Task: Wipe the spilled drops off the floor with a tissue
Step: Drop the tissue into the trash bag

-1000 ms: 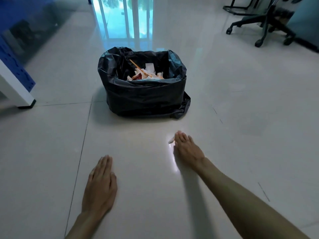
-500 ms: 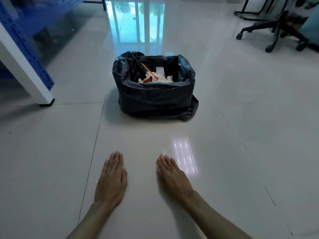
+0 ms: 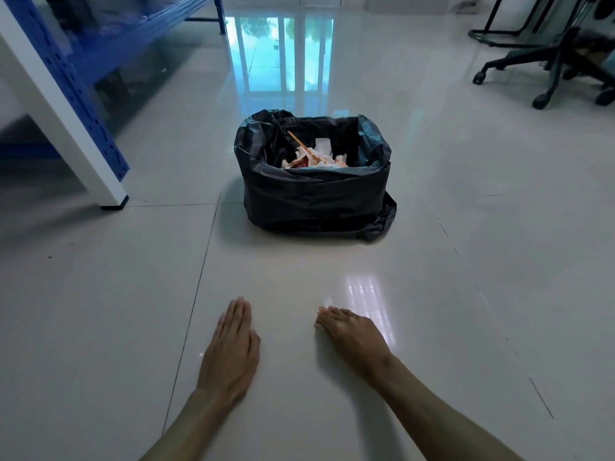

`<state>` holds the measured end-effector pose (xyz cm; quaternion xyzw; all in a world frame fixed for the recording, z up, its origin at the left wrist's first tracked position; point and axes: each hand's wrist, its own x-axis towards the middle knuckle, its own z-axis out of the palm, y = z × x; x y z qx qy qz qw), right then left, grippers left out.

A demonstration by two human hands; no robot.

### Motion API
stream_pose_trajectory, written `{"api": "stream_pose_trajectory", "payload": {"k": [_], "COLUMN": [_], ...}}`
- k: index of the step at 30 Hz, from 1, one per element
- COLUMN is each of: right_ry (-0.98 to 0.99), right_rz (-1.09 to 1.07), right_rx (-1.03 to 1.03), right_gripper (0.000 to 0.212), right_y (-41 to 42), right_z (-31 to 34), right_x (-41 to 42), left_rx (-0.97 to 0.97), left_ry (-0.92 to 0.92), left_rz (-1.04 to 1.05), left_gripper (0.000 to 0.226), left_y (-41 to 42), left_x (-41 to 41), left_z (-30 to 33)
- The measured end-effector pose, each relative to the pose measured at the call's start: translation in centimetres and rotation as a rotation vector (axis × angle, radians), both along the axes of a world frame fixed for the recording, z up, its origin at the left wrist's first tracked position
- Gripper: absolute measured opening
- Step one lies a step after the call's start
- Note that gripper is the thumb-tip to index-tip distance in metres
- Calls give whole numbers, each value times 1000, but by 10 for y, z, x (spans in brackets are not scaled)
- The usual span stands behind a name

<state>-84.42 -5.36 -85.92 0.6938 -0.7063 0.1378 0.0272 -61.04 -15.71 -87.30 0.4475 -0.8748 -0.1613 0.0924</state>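
Observation:
My right hand presses down on the glossy tiled floor, fingers bent over a small white tissue whose tip pokes out past the fingertips. Most of the tissue is hidden under the hand. My left hand lies flat on the floor, palm down, fingers together, holding nothing. No drops are visible on the floor around the hands.
A bin lined with a black bag stands straight ahead, with paper scraps and a wooden stick inside. A blue and white shelf leg is at the left. An office chair base on castors is at the far right.
My right hand drew back from near the bin towards me with the tissue, then slid slightly right. My left hand stayed flat on the floor. The view tilted up.

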Motion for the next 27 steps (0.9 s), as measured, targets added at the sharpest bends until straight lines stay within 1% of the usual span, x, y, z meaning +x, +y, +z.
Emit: {"api": "stream_pose_trajectory", "payload": {"k": [3,5,8,10,11,15,19,22,25,27], "right_ry": [15,18,35,13,16,-20,-79,-131,-175,-184], "right_rz": [9,0,10,8,1,-34,-62,-64,-65,-65], "right_rx": [-5,-33,-58,-59,-72,-111,-119,-152,-216,-238], "right_gripper": [13,13,12,19,23,28,25,28,51,56], "right_y": [-1,-3,-4,-5,-5,-3,-2,-1,-2,-2], "right_z": [-8,-11,-17,-20,-23,-20,-15,-19,-22,-23], "right_x": [0,-3,-5,-6,-6,-2,0,0,0,-1], "left_rx": [35,36,-78,-140,-162,-313,-411,-404,-336,-251], "left_ry": [30,65,86,100,108,118,92,46,-41,-93], "left_rz": [-61,-118,-211,-233,-237,-244,-207,-177,-127,-89], "left_gripper": [71,72,65,55,53,53,59,64,67,70], "left_y": [-6,-18,-36,-54,-65,-105,-136,-158,-176,-184], "left_x": [-4,-18,-48,-70,-81,-124,-163,-178,-187,-191], "left_z": [11,30,66,87,97,129,147,153,157,156]}}
